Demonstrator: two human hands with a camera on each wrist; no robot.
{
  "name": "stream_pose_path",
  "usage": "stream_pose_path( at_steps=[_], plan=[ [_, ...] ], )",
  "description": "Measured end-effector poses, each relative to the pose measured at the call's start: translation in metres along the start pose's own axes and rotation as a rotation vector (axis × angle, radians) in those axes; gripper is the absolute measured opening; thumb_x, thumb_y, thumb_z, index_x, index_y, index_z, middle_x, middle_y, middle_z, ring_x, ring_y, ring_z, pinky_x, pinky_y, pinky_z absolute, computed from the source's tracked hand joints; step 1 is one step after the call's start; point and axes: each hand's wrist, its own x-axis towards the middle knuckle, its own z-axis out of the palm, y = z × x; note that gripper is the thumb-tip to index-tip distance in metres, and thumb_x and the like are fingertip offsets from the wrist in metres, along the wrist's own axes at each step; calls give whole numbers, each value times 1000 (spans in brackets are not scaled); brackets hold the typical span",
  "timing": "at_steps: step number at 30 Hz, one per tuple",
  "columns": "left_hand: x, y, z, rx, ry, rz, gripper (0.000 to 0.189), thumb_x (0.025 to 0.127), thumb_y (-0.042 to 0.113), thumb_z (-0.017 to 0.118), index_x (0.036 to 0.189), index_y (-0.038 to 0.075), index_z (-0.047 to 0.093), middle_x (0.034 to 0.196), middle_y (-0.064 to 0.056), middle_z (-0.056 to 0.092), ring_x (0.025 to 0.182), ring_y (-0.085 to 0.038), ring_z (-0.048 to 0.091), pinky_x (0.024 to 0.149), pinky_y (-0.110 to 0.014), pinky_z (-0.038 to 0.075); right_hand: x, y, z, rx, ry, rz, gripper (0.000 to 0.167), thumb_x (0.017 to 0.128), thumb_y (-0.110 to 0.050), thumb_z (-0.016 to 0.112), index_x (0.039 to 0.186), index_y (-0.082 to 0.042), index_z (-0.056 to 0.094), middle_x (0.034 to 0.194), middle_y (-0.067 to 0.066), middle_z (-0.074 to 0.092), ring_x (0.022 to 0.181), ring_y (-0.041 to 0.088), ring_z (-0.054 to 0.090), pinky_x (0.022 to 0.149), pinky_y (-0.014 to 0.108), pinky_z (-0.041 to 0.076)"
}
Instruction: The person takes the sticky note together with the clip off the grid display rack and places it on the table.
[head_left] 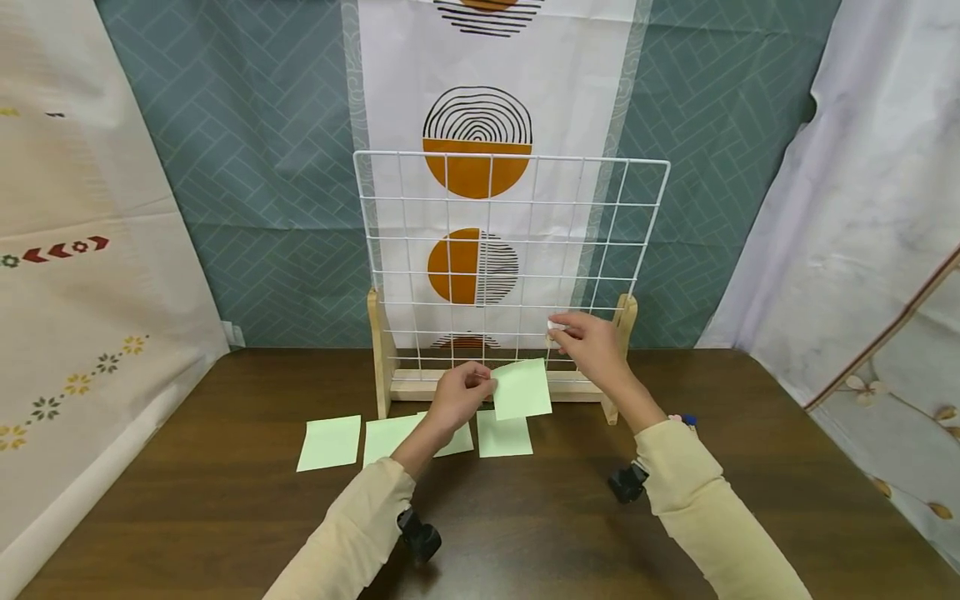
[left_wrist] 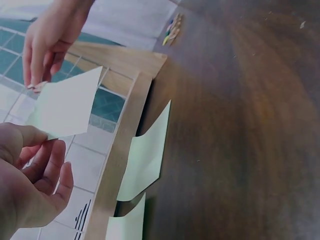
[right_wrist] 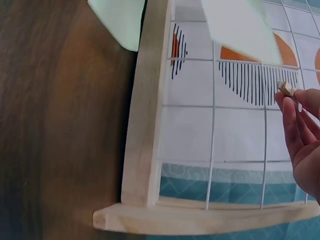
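Note:
My left hand (head_left: 456, 398) pinches a pale green square paper (head_left: 522, 390) by its left edge, upright in front of the white wire grid (head_left: 510, 202). To the right, my right hand (head_left: 600, 350) holds a small wooden clothespin (right_wrist: 286, 89) between thumb and fingertips, close to the grid's lower right part. In the left wrist view the paper's far corner lies near that clothespin; whether they touch, I cannot tell. Fingers partly hide the clothespin.
Several more green papers lie in a row before the grid's wooden stand (head_left: 381, 358), one at the left (head_left: 330, 443). Partly behind the right sleeve are several coloured clothespins (left_wrist: 173, 31) on the dark wooden table (head_left: 525, 525). Patterned cloth (head_left: 255, 167) hangs behind.

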Motion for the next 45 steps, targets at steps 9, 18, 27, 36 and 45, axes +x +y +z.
stream_pose_path(
  at_steps=[9, 18, 27, 36, 45],
  plan=[
    [-13, -4, -1, -97, -102, -19, 9, 92, 3, 60, 97, -4, 60, 83, -8, 64, 72, -16, 62, 73, -45, 53, -15, 9, -9, -37, -15, -32, 26, 91, -8, 66, 115, 1, 69, 103, 16, 67, 71, 25, 68, 57, 30, 49],
    [-16, -4, 4, -169, -158, -25, 10, 91, 2, 62, 96, -7, 64, 79, -6, 62, 69, -14, 62, 70, -35, 54, -25, 18, -27, -57, -25, -14, 25, 92, -10, 59, 113, -2, 70, 106, 12, 67, 83, 25, 65, 63, 35, 49],
    [-16, -3, 14, -163, -183, -3, 12, 90, 2, 64, 98, -7, 64, 81, -4, 64, 73, -14, 64, 71, -35, 54, -36, 33, -49, 3, -43, 85, 29, 91, -14, 67, 116, 1, 67, 99, 17, 70, 79, 29, 66, 65, 32, 53],
    [-15, -10, 35, -199, -203, -46, 9, 90, 2, 65, 96, -5, 62, 81, -4, 62, 70, -13, 62, 69, -34, 54, -44, 46, -73, 59, -108, 150, 34, 93, -22, 67, 117, 2, 66, 107, 19, 68, 81, 22, 66, 67, 29, 54],
    [-11, -13, 51, -199, -204, -96, 7, 91, 2, 64, 95, -4, 61, 80, -5, 60, 69, -14, 61, 68, -33, 54, -54, 66, -89, 66, -163, 205, 39, 94, -20, 65, 121, 8, 62, 113, 25, 65, 80, 17, 67, 68, 29, 55]
  ],
)
